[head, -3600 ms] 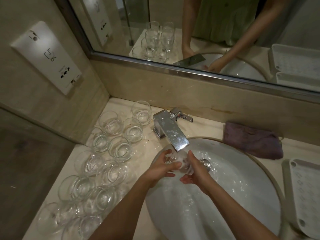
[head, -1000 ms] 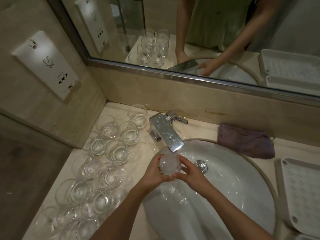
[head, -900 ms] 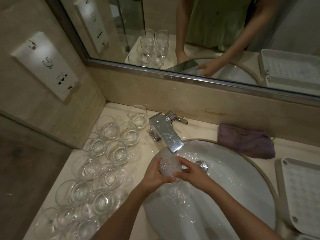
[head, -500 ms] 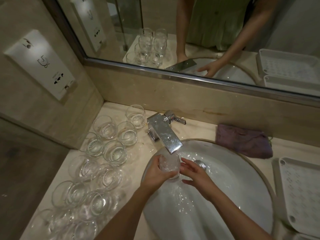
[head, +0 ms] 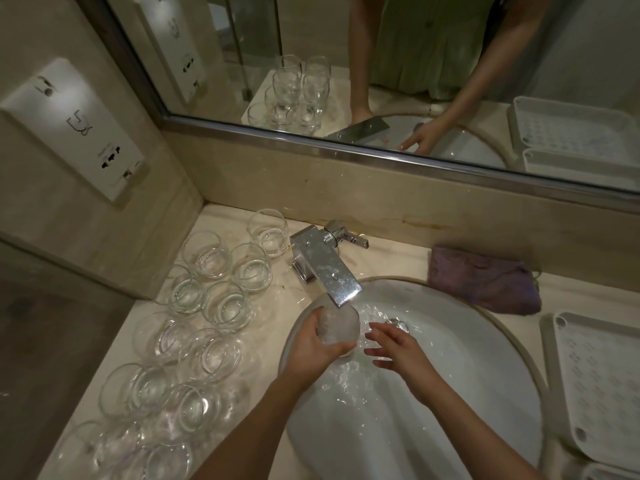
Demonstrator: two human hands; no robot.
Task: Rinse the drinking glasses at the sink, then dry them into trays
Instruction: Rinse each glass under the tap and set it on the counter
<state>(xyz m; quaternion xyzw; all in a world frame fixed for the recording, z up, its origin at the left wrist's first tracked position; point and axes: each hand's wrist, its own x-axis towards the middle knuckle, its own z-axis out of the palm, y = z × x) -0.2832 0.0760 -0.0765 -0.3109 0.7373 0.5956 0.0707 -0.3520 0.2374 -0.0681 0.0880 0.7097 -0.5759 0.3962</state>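
My left hand [head: 313, 349] grips a clear drinking glass [head: 338, 326] under the running chrome faucet [head: 327, 268], over the white sink basin [head: 460, 386]. Water fills and spills over the glass. My right hand [head: 393, 346] hovers just to the right of the glass with fingers spread and relaxed, holding nothing, water splashing around it. Several more clear glasses [head: 207, 327] stand in rows on the counter left of the sink. A white perforated tray [head: 602, 386] lies at the right edge.
A folded purple cloth [head: 485, 280] lies on the marble counter behind the sink on the right. A mirror [head: 398, 81] runs along the back wall. A white socket panel [head: 76, 126] hangs on the left wall. The corner of a second tray [head: 613, 474] shows at bottom right.
My right hand has let go of the glass and moved a little right, fingers spread. My left hand alone keeps the glass under the stream.
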